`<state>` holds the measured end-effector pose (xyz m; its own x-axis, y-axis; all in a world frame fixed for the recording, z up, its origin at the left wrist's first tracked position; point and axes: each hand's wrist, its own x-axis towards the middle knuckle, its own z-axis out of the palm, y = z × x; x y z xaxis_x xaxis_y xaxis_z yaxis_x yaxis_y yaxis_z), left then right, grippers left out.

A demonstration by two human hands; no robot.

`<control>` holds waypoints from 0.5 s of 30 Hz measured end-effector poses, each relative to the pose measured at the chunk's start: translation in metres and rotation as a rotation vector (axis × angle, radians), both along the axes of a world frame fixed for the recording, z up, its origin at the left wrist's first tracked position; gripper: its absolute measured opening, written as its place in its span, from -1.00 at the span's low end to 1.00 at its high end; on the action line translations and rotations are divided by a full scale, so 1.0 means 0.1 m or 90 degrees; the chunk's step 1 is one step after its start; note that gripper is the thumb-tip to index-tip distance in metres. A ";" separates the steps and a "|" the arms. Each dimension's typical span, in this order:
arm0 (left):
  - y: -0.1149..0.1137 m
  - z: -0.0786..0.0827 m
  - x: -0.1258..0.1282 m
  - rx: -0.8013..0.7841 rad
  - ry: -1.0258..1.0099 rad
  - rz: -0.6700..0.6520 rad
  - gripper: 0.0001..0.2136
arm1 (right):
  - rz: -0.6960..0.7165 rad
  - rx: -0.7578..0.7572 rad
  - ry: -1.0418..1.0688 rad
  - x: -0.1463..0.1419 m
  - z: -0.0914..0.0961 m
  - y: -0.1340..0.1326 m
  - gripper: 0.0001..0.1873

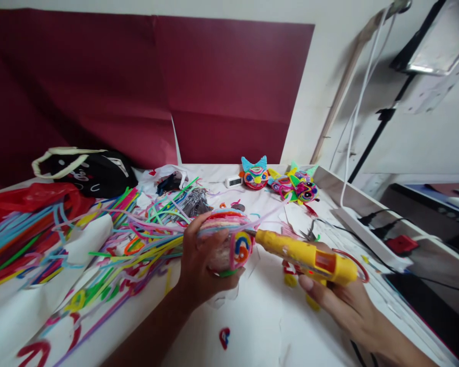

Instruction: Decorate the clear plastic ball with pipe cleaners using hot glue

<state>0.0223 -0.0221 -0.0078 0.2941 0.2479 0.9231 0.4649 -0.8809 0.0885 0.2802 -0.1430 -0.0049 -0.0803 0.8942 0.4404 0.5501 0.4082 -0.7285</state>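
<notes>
My left hand [199, 260] is closed around a round pipe-cleaner craft piece [231, 239], pink with a coloured spiral on its side, held just above the white table [260, 321]. My right hand [329, 295] grips a yellow hot glue gun [306, 255]. The gun's nozzle touches the craft piece's right side near the spiral. Piles of coloured pipe cleaners [61, 239] lie to the left of my left hand.
Two finished colourful pipe-cleaner masks [256, 176] [298, 187] stand at the back of the table. A black bag [87, 173], a red bag [34, 196], a white power strip [367, 232] with cables at right, and a small red loop [224, 336] near the front.
</notes>
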 end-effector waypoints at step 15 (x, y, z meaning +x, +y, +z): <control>0.01 -0.06 0.02 0.012 -0.022 -0.039 -0.42 | -0.012 -0.016 -0.031 -0.04 0.06 -0.03 -0.80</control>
